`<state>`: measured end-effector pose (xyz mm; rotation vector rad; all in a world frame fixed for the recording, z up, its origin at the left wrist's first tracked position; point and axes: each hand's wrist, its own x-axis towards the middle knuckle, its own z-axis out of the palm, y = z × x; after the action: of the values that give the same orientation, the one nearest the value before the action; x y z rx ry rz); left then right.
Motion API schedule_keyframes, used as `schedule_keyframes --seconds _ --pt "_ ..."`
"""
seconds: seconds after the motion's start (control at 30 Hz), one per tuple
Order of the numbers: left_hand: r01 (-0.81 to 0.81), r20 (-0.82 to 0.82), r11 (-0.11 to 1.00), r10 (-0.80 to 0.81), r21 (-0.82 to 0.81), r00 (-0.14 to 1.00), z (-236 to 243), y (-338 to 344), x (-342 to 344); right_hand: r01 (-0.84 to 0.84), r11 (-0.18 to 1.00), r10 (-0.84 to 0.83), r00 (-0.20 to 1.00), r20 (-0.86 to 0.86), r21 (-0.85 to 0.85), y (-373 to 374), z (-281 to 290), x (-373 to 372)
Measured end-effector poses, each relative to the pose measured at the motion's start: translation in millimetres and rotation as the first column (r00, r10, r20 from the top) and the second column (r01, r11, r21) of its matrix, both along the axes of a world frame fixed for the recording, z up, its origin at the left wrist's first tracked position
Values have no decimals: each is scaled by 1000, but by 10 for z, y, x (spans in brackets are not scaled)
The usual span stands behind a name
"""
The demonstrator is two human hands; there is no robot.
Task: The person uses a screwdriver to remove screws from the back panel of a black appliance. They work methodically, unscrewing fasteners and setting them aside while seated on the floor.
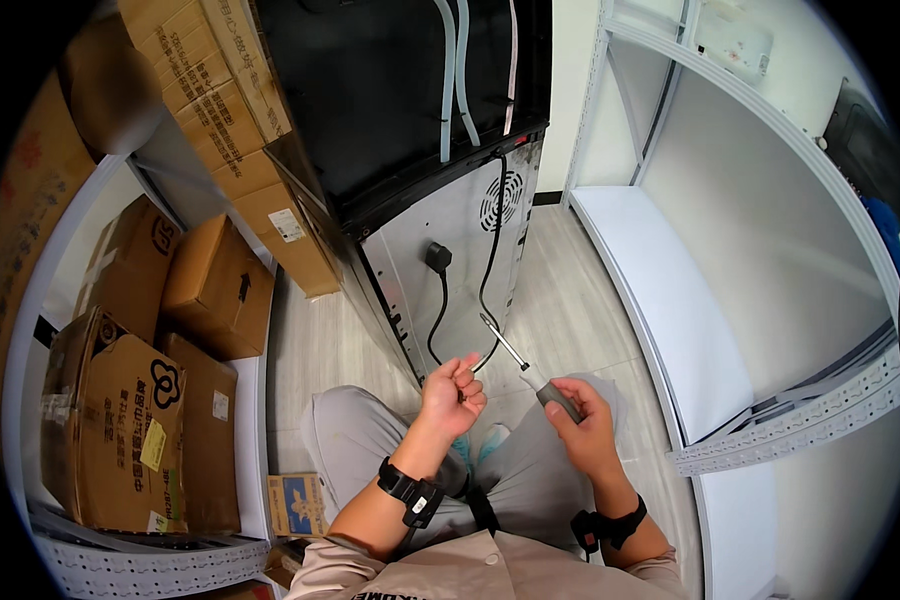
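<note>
My right hand (585, 420) grips the grey handle of a screwdriver (510, 342), its metal shaft pointing up and away. My left hand (453, 395) is closed just left of the shaft, fingers curled upward; what it holds, if anything, is too small to tell. Beyond both hands stands a tall appliance with a black upper part (370, 100) carrying pale tubes (448, 90) and a grey lower panel (400, 290) with a round vent (500, 200). A black plug (437, 257) lies against that panel, and black cable (485, 280) runs down it behind my hands.
Cardboard boxes (210, 290) fill a white shelf at left; a tall carton (220, 120) stands beside the appliance. A white metal rack (690, 300) runs along the right, with a dark object (850, 140) up top. A small box (292, 505) lies low at left.
</note>
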<state>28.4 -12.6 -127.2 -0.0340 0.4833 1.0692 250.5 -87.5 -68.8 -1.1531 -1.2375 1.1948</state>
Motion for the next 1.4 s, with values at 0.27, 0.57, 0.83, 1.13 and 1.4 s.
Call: schedule_keyframes --seconds 0.27,0.57,0.83,1.13,1.4 --pt "-125 -91 991 120 -49 989 617 -170 189 50 992 -59 996 69 114 -229 328 17" --pt "15 -43 994 -10 104 999 1003 -171 483 73 966 -149 941 304 248 -248 737 139" --pt "237 -159 949 -206 208 966 948 -35 762 38 998 -47 965 258 41 -59 741 368" --pt "300 -506 912 -126 279 854 857 607 1232 20 998 -32 982 184 66 811 605 799" --pt "327 -547 827 -27 458 837 916 1319 1610 147 977 -173 969 174 152 1389 749 1040"
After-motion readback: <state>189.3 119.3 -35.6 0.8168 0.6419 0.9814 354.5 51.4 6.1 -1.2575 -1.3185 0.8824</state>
